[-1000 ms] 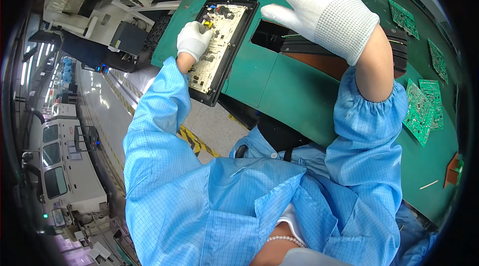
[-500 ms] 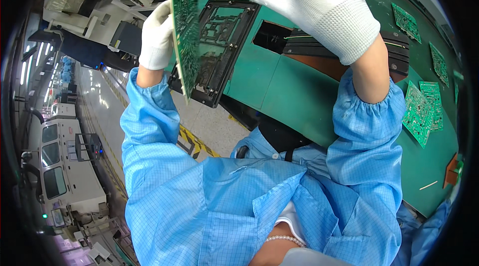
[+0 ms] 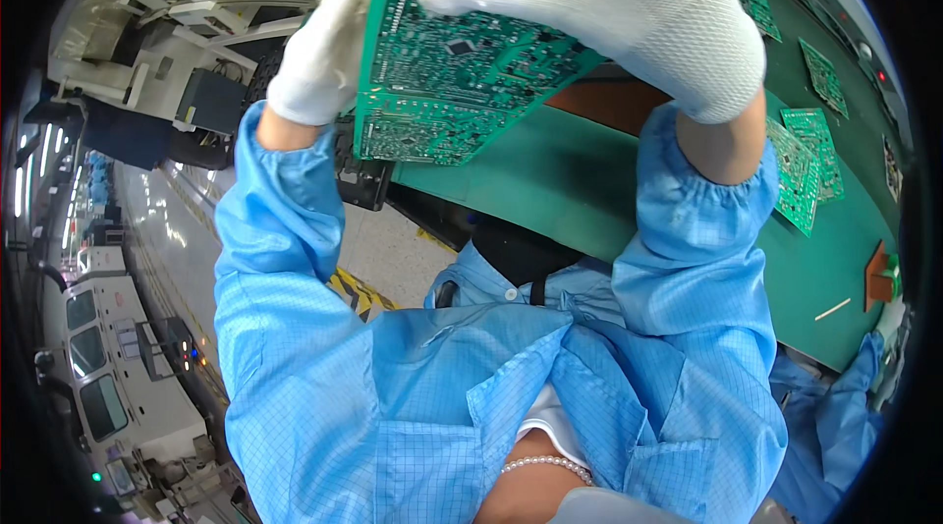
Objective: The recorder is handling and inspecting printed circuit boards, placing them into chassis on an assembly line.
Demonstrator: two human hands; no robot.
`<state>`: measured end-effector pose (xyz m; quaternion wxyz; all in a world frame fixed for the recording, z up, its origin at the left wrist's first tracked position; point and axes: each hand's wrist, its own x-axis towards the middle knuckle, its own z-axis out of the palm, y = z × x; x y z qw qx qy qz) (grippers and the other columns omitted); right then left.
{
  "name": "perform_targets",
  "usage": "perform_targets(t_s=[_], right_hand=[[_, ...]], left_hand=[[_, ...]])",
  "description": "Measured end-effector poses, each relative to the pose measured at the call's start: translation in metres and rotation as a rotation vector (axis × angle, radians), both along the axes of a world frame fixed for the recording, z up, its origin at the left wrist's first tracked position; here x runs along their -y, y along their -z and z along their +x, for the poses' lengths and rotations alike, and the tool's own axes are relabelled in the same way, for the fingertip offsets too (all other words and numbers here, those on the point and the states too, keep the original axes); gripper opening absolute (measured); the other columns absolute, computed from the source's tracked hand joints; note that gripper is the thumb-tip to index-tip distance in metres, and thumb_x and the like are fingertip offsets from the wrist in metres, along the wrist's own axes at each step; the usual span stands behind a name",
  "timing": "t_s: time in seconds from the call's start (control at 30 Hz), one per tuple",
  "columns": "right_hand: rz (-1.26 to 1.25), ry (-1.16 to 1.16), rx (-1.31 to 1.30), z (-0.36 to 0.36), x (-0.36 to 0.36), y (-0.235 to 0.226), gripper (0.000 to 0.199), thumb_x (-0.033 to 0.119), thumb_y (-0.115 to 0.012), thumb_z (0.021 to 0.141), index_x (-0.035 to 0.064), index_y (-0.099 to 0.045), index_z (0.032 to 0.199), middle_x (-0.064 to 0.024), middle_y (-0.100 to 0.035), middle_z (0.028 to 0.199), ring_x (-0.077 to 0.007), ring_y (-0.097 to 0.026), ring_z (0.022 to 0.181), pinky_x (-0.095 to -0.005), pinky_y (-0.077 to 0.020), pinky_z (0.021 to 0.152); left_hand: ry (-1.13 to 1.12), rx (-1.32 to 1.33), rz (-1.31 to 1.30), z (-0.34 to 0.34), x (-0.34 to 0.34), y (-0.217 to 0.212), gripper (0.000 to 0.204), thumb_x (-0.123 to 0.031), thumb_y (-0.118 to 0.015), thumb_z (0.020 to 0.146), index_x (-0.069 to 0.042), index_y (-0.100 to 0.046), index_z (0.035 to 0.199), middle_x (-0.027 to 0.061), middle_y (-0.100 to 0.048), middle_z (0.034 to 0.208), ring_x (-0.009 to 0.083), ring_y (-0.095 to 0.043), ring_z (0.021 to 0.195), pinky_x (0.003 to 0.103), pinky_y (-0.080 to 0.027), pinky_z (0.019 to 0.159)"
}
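A large green circuit board (image 3: 442, 82) is held up in front of me, tilted, with its face of small dark components and solder dots turned toward me. My left hand (image 3: 324, 57), in a white knit glove, grips it along the left edge, its fingers partly hidden behind the board. Also gloved in white, my right hand (image 3: 638, 18) holds the upper right side. Its thumb lies across the face, while the other fingers are out of sight. Behind the board, a black frame fixture (image 3: 361, 175) is mostly covered and only its lower corner shows.
Several green circuit boards (image 3: 794, 175) lie on the green table (image 3: 560, 180) at the right. A thin pale stick (image 3: 833, 309) rests near a brown block (image 3: 874, 275). White machines (image 3: 128, 357) stand at the left beyond the aisle. A person's blue sleeve (image 3: 850, 396) shows at the lower right.
The circuit board has turned from nearly edge-on to showing its component face. My right hand has come from free of the board to gripping its upper right side. The left hand keeps its hold.
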<state>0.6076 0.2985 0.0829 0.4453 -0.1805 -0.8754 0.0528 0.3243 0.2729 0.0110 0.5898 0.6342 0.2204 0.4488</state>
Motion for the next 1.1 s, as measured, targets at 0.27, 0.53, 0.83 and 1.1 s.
perform_targets(t_s=[0.27, 0.53, 0.83, 1.1], right_hand=[[0.169, 0.078, -0.141, 0.003, 0.000, 0.013, 0.035, 0.034, -0.081, 0.080, 0.0019, -0.067, 0.081, -0.0147, -0.061, 0.068, -0.0336, -0.064, 0.065, -0.0410, -0.0503, 0.059], [0.101, 0.233, -0.097, 0.059, 0.019, -0.007, 0.030, 0.029, -0.080, 0.084, 0.0005, -0.072, 0.086, -0.0113, -0.069, 0.076, -0.0246, -0.067, 0.068, -0.0336, -0.0520, 0.063], [0.114, 0.324, -0.162, 0.140, 0.000, 0.006, 0.027, 0.025, -0.078, 0.086, -0.0008, -0.074, 0.091, -0.0076, -0.070, 0.078, -0.0161, -0.066, 0.069, -0.0289, -0.0501, 0.063], [0.044, 0.409, -0.193, 0.114, 0.012, 0.005, 0.025, 0.023, -0.076, 0.087, -0.0014, -0.074, 0.092, -0.0068, -0.070, 0.078, -0.0150, -0.065, 0.069, -0.0280, -0.0493, 0.062]], left_hand=[[-0.007, -0.091, 0.071, 0.026, 0.020, -0.024, 0.080, -0.054, -0.077, 0.088, 0.007, -0.058, 0.135, 0.0129, -0.069, 0.125, 0.0184, -0.067, 0.111, 0.034, -0.055, 0.096], [-0.294, -0.798, 0.308, 0.065, 0.009, -0.059, 0.040, -0.022, -0.081, 0.090, 0.000, -0.068, 0.121, 0.0075, -0.076, 0.101, 0.0122, -0.070, 0.088, 0.030, -0.058, 0.081], [-0.177, -0.862, 0.419, 0.074, -0.051, -0.027, 0.041, -0.024, -0.077, 0.091, 0.002, -0.068, 0.121, 0.0103, -0.074, 0.100, 0.0140, -0.066, 0.088, 0.031, -0.054, 0.084], [-0.099, -0.843, 0.431, 0.088, -0.066, -0.029, 0.038, -0.022, -0.077, 0.092, 0.001, -0.069, 0.121, 0.0065, -0.074, 0.100, 0.0117, -0.067, 0.089, 0.030, -0.055, 0.084]])
